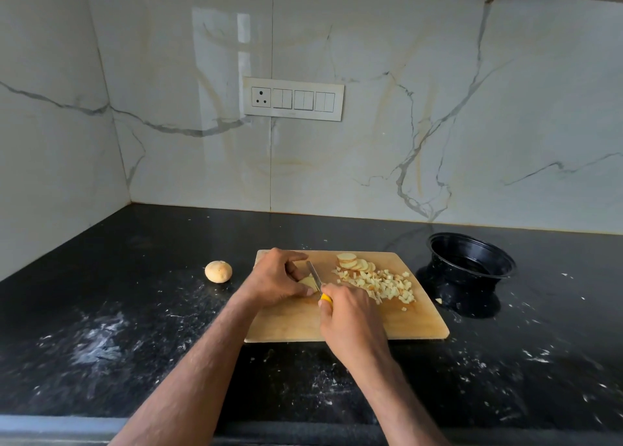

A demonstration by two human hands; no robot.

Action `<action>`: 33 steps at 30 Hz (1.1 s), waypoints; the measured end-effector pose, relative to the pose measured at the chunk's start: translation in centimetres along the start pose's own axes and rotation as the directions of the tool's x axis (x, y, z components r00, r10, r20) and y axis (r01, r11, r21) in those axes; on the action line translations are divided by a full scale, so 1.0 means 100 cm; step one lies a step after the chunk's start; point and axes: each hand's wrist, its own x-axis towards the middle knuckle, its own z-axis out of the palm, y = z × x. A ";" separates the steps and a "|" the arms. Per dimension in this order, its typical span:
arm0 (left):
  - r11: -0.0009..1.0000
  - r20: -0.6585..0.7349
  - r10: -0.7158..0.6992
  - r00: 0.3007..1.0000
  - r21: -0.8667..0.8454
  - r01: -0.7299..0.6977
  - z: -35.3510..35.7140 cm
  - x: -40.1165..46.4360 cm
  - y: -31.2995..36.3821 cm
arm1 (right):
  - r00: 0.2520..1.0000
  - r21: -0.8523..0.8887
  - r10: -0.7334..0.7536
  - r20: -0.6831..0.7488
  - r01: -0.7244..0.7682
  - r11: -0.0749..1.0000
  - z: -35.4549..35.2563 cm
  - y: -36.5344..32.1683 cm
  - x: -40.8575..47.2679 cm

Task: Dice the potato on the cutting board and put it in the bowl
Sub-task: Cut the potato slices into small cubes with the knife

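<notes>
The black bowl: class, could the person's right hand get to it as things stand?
Probably yes. The black bowl sits right of the cutting board with open counter between, but the right hand grips the knife.

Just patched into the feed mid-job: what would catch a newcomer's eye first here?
Both hands at the middle of the cutting board: the left hand holds a potato piece while the right hand cuts it with a yellow-handled knife. Right of them lie diced potato and uncut slices; the black bowl sits beyond the board's right edge.
</notes>
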 end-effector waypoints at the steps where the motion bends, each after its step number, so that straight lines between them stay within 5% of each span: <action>1: 1.000 -0.003 -0.008 1.000 -0.007 0.008 0.000 0.000 -0.001 | 1.000 -0.006 -0.002 0.008 0.002 1.000 0.003 -0.001 0.001; 33: 1.000 0.162 -0.010 0.987 0.013 0.008 -0.001 0.005 0.002 | 0.984 -0.048 -0.070 0.162 0.078 0.996 -0.018 0.003 -0.026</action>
